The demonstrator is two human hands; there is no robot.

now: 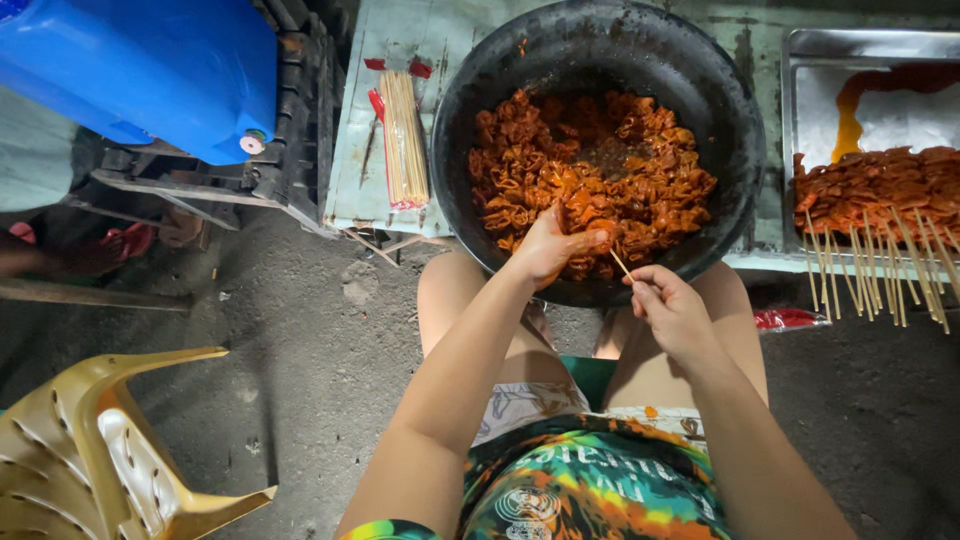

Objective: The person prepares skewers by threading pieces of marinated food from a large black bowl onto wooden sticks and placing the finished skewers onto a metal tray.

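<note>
Watching the head cam feed rn, going big to small. Biggest thing on the table [360, 150] is the black bowl [720, 130], sitting at the near edge right above the person's knees, loaded w/ orange marinated meat pieces [600, 170]. Off to the right there's a steel tray [870, 45] w/ finished skewers [880, 200] laid in a row, sticks pointing toward the person. Upper left is a blue plastic container [150, 70], lower left a tan plastic chair [90, 450] tipped on the ground, and left of the bowl a bundle of bare bamboo sticks [404, 135] in its wrapper. Now the hands: left hand [548, 245] is down in the bowl at the near rim, fingers pinched shut on a piece of meat. Right hand [672, 310] is just outside the rim, closed narrow around a thin skewer stick [621, 264], tip aimed up-left at the piece the left holds, nearly touching it afaict. Imo to do this bit well: keep the stick steady and low-angled, push the meat onto the point rather than stabbing toward the fingertips, fold the piece so it gets pierced twice and won't spin, and stay over the bowl so drips land in it.
</note>
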